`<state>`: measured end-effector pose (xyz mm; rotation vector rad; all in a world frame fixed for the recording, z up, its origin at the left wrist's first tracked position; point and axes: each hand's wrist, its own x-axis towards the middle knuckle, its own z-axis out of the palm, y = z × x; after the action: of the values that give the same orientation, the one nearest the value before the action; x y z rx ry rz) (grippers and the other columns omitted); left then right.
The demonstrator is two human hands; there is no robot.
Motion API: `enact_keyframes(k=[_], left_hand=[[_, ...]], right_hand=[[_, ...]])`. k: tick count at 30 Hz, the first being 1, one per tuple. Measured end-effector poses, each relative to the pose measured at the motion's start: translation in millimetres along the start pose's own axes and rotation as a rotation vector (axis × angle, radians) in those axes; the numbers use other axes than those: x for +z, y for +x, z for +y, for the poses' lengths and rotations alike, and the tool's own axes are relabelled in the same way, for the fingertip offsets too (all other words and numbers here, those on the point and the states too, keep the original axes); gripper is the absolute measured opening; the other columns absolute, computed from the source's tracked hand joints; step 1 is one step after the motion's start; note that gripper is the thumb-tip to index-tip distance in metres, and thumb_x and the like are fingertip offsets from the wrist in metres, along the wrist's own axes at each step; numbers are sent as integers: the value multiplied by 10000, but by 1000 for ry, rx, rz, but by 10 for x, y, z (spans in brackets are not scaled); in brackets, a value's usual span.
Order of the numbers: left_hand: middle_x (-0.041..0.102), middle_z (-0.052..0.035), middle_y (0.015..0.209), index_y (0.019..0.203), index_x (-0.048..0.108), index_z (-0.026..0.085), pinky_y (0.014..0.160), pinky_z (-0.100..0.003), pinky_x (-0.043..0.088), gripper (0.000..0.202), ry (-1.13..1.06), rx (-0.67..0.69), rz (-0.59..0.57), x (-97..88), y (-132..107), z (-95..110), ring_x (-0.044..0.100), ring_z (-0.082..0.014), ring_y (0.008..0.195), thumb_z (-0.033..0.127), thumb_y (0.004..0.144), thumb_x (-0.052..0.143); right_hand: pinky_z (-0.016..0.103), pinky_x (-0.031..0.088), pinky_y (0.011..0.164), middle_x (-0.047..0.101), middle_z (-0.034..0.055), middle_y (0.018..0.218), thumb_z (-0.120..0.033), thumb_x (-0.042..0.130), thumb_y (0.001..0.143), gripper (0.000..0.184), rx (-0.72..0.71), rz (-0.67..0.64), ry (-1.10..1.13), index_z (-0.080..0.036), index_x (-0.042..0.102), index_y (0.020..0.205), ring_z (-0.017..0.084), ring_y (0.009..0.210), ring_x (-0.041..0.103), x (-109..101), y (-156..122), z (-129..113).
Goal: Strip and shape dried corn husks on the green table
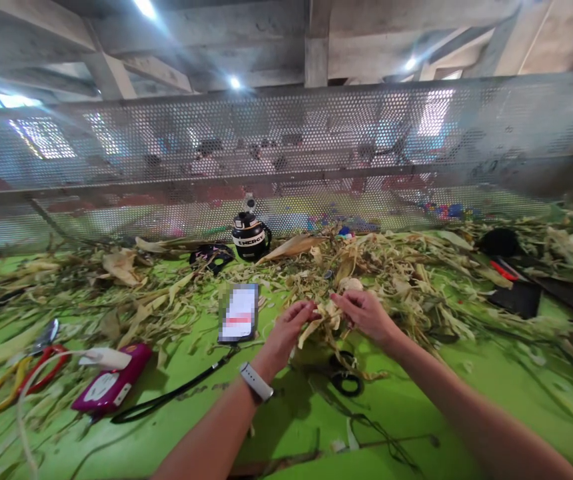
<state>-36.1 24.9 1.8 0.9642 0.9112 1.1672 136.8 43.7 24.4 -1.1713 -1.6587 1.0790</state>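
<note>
Over the green tabletop [286, 427], my left hand [289, 328] pinches a pale strip of dried corn husk [318, 325] between thumb and fingertips. Close by on its right, my right hand [364, 315] is closed too, thumb and forefinger pressed together at the upper part of the husk. How the strip runs between the fingers is too small to make out. A heap of torn husks [391, 267] lies just behind both hands. Below them rest black tape-like rings [347, 383] with a husk strip across. Left of my left hand lies a phone [239, 313], its screen lit.
Scissors [21, 380] with yellow and red handles lie at left beside a purple power bank [112, 380] with a white cable. A black jug [250, 237] stands before a perforated metal screen [286, 160]. At right are dark flat pieces [519, 298] and more husks.
</note>
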Motion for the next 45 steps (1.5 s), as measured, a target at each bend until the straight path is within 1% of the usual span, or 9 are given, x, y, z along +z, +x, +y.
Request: enact_keyframes(k=[3, 9, 16, 21, 26, 30, 33, 39, 45], left_hand=[[653, -10, 710, 854, 577, 185, 765, -284, 433, 210, 130, 123, 33, -41, -11, 20, 596, -143, 732, 377, 769, 590], [628, -45, 881, 1172, 533, 200, 778, -284, 430, 477, 349, 206, -260, -2, -101, 39, 568, -169, 840, 283, 716, 648], [659, -94, 949, 1100, 631, 170, 851, -369, 429, 407, 163, 112, -313, -9, -81, -17, 581, -224, 910, 418, 837, 443], [668, -84, 998, 1086, 623, 170, 889, -347, 416, 377, 151, 71, -375, 5, -98, -52, 582, -226, 981, 272, 723, 611], [694, -51, 761, 906, 632, 149, 722, -317, 485, 344, 124, 12, -241, 86, -62, -116, 635, -163, 680, 342, 639, 732], [690, -36, 678, 879, 651, 130, 679, -301, 486, 412, -9, 6, -54, 83, -1, -99, 624, -148, 612, 362, 564, 780], [690, -19, 694, 849, 653, 142, 714, -307, 482, 396, -168, 14, 62, 73, 21, -52, 627, -145, 636, 328, 532, 801], [667, 16, 678, 788, 639, 159, 726, -270, 458, 361, -345, -4, 161, 91, 6, -6, 611, -117, 643, 277, 498, 818], [677, -8, 699, 865, 606, 145, 616, -237, 435, 437, -307, -1, 141, 100, 23, -87, 606, -119, 617, 269, 503, 817]], right_hand=[[197, 270, 365, 388, -68, 398, -542, 559, 733, 465, 75, 23, 64, -193, 379, 484, 56, 348, 349, -19, 16, 2], [189, 258, 335, 409, -70, 372, -531, 607, 685, 446, 169, 34, 149, -184, 417, 479, 53, 315, 371, 3, 19, 22], [174, 278, 325, 419, -77, 376, -566, 629, 650, 449, 211, 17, 268, -171, 471, 507, 41, 313, 373, 45, -9, -36], [179, 286, 318, 357, -96, 328, -589, 638, 632, 488, 225, 31, 321, -189, 402, 483, 41, 286, 343, 63, -12, -19], [187, 355, 377, 445, -71, 359, -574, 597, 692, 458, 200, -70, 314, -178, 437, 527, 54, 323, 410, 103, -17, 11], [261, 485, 582, 616, 3, 634, -472, 604, 728, 307, -2, 152, 222, -175, 533, 760, 122, 570, 580, 62, 11, 27], [317, 483, 696, 622, 48, 786, -324, 556, 786, 166, -311, 318, -133, -183, 560, 872, 162, 727, 584, 19, -11, 18], [348, 436, 750, 631, 83, 936, -218, 526, 799, 277, -830, -76, -803, -176, 563, 1071, 202, 842, 548, 103, -168, 0], [380, 336, 904, 641, 40, 896, -218, 530, 827, 263, -984, 25, -1064, -244, 576, 1085, 192, 888, 508, 230, -270, 43]])
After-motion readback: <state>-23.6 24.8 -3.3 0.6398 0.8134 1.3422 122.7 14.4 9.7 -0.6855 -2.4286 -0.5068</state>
